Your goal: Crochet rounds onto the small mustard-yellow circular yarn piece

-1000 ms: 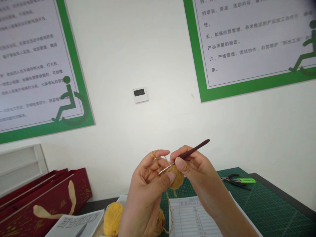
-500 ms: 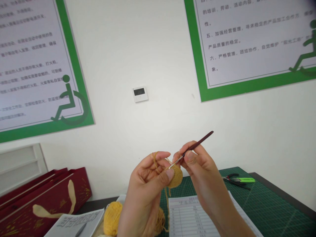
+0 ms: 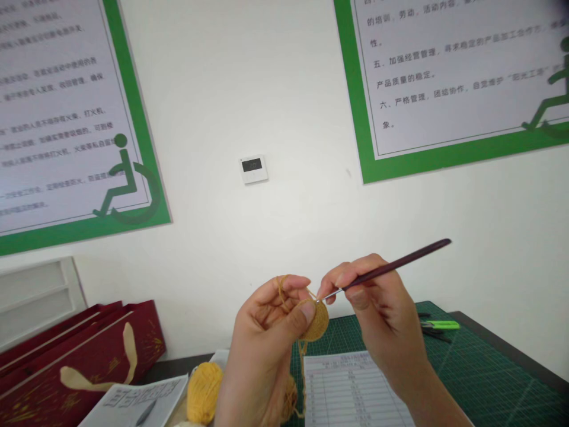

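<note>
Between the thumb and fingers of my left hand [image 3: 271,335] is a small round mustard-coloured crochet piece [image 3: 318,323]. Yarn [image 3: 281,289] of the same colour loops around my left index finger and also hangs down below the piece. My right hand [image 3: 382,314] grips a crochet hook [image 3: 395,264] with a dark maroon handle, held like a pen. Its metal tip meets the upper edge of the piece, beside my left thumb. Behind my left wrist a brownish yarn ball [image 3: 290,398] is partly hidden.
A yellow yarn ball [image 3: 204,392] sits left of my left wrist, by a paper with a pen [image 3: 146,413]. Dark red gift bags [image 3: 89,362] stand at far left. A printed sheet [image 3: 351,391] lies on the green cutting mat [image 3: 484,373], with a green-handled tool [image 3: 440,325] farther right.
My right hand has moved right and turned, so the hook lies flatter with its handle farther right. My left hand has hardly moved and still pinches the crochet piece.
</note>
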{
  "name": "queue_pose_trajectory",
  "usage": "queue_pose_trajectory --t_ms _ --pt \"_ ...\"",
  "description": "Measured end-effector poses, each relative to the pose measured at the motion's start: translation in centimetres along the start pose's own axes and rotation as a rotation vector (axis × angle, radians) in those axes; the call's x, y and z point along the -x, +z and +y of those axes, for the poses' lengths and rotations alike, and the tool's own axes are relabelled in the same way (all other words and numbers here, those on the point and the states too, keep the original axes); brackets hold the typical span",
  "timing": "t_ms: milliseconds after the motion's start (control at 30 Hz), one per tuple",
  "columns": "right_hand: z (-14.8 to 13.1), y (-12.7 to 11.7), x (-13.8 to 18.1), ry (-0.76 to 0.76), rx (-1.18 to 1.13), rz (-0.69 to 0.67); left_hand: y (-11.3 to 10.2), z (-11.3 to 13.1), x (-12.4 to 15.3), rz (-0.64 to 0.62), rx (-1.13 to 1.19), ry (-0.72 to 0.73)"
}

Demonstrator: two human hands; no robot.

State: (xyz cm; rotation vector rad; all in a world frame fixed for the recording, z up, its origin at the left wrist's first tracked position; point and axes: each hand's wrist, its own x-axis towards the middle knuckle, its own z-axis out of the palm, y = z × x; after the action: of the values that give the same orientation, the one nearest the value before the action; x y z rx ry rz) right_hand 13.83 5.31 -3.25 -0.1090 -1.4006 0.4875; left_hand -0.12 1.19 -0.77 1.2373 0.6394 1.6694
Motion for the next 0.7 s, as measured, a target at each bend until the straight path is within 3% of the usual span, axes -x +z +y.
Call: queue_pose_trajectory --t_ms 233,333,433,600,700 --pt "-0.7 -0.2 -0.1 -0.443 0.471 -0.160 0.3 -0.4 0.2 0.017 -0.016 0.033" --pt "-0.5 0.5 0.0 -0.495 0.580 -0.106 1.0 -0.2 0.6 0.036 0.034 0.058" --pt "-0.1 0.9 0.1 -0.504 0.512 -0.060 1.6 0.3 1.0 0.091 0.063 0.105" --pt "0.7 1.1 0.6 -0.344 0.290 0.019 1.4 0.5 1.1 0.116 0.190 -0.012" --pt "0.9 1.4 0.9 -0.579 0.503 0.052 1.0 0.2 0.8 0.065 0.160 -0.014"
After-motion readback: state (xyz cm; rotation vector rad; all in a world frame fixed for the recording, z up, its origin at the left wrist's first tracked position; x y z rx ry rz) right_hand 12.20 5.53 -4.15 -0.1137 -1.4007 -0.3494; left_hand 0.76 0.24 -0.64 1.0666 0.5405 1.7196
